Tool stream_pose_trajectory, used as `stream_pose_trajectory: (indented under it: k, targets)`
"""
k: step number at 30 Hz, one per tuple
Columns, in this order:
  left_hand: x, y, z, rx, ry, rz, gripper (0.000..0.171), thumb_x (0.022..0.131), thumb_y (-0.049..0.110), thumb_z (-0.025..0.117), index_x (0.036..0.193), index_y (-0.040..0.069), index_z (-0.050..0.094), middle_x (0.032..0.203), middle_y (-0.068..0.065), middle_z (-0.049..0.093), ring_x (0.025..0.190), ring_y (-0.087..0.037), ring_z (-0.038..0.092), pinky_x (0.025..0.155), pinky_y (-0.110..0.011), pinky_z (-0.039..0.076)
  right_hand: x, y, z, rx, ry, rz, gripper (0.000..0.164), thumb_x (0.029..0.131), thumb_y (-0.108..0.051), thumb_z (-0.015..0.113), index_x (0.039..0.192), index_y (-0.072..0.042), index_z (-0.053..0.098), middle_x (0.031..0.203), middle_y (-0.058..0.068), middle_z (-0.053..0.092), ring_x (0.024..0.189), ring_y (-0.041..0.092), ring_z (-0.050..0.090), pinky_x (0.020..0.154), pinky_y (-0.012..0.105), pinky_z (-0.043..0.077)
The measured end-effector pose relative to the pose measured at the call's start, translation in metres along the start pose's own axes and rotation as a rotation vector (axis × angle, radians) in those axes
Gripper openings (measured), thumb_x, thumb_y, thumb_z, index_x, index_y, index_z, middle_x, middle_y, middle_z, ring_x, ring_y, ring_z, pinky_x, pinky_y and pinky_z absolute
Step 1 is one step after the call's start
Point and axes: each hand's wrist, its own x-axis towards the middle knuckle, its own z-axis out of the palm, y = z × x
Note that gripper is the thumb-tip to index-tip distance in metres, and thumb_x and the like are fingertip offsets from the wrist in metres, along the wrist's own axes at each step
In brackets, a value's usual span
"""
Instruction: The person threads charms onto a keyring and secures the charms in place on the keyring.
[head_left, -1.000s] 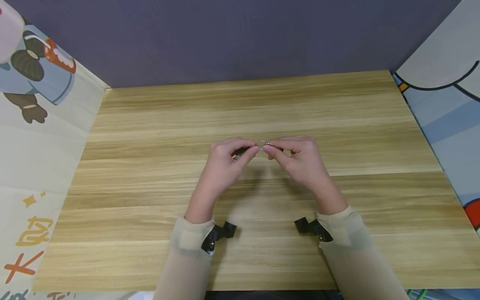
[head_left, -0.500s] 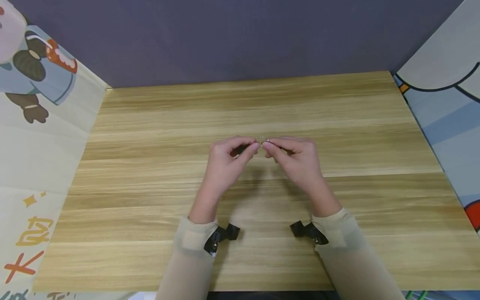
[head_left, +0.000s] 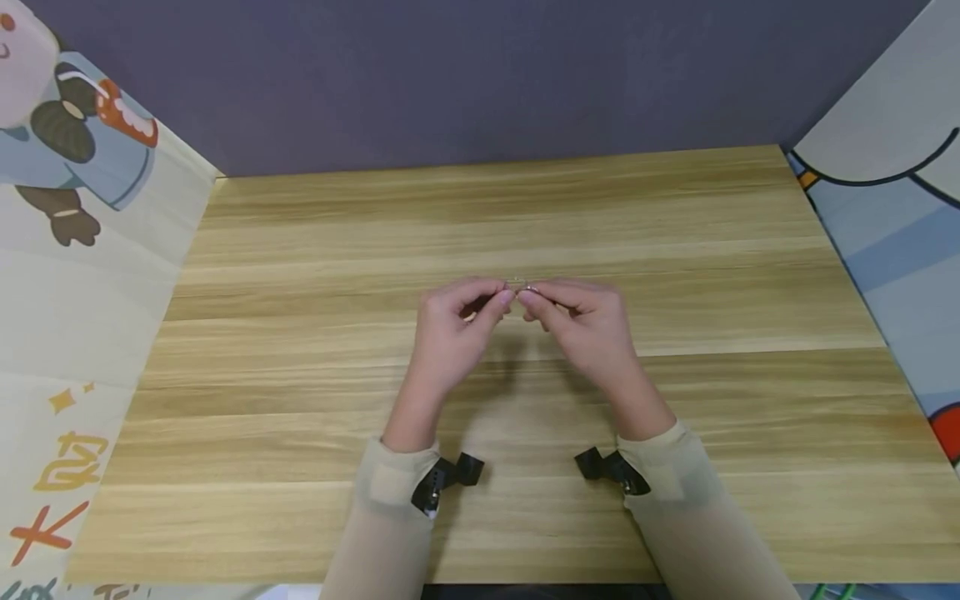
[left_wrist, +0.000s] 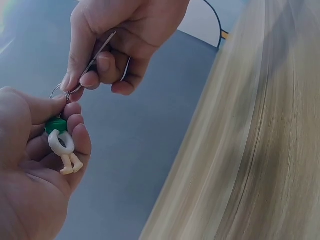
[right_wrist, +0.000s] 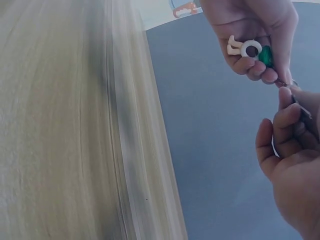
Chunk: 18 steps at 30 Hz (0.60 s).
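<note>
Above the table, my left hand (head_left: 450, 337) and right hand (head_left: 592, 337) meet fingertip to fingertip. Between the left thumb and fingers is pinched a thin metal key ring (left_wrist: 53, 91). From it dangles a small charm (left_wrist: 62, 145) with a green top, a white ring-shaped body and pale legs, lying in front of the left fingers in both wrist views. My right hand grips a slim, flat metal piece (left_wrist: 101, 51) next to the ring, its kind mostly hidden by the fingers. Whether this piece is threaded on the ring I cannot tell.
The wood-grain table (head_left: 300, 400) spreads under both hands. A dark purple-grey panel (head_left: 480, 83) stands along its far edge. Printed panels flank it on the left (head_left: 75, 317) and right (head_left: 885, 250). Each sleeve cuff carries a black wrist camera (head_left: 447, 482).
Both hands have shifted slightly to the left and a little nearer the body. Their fingertips are closer together, and less of the ring shows between them.
</note>
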Motion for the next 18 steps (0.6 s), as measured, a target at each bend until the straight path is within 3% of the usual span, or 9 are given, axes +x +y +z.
stream_pose_trajectory:
  k: [4, 10, 18]
  targets:
    - [-0.002, -0.002, -0.002, 0.017, -0.009, 0.034, 0.013, 0.100, 0.006, 0.073, 0.101, -0.004, 0.081, 0.093, -0.017, 0.080, 0.081, -0.020, 0.074, 0.074, -0.038, 0.066, -0.001, -0.001, -0.002, -0.056, -0.040, 0.023, 0.006, 0.094, -0.001, 0.078, 0.095, 0.000, 0.084, 0.077, 0.012, 0.078, 0.064, 0.004, 0.061, 0.057, 0.022, 0.049]
    - [-0.004, -0.007, -0.006, 0.057, -0.038, 0.107, 0.011, 0.099, 0.005, 0.074, 0.098, -0.004, 0.082, 0.088, -0.014, 0.080, 0.074, -0.016, 0.068, 0.066, -0.030, 0.060, -0.001, -0.004, -0.007, -0.083, -0.112, 0.036, 0.007, 0.095, -0.003, 0.078, 0.094, -0.002, 0.085, 0.078, 0.009, 0.077, 0.068, 0.007, 0.063, 0.059, 0.019, 0.047]
    - [-0.006, -0.008, -0.011, 0.106, -0.099, 0.130, 0.011, 0.099, 0.006, 0.075, 0.099, -0.002, 0.082, 0.089, -0.012, 0.080, 0.070, -0.013, 0.062, 0.063, -0.021, 0.052, -0.001, -0.004, -0.016, -0.163, -0.206, 0.072, 0.010, 0.097, -0.007, 0.077, 0.101, -0.006, 0.085, 0.086, 0.010, 0.081, 0.074, 0.007, 0.066, 0.064, 0.021, 0.050]
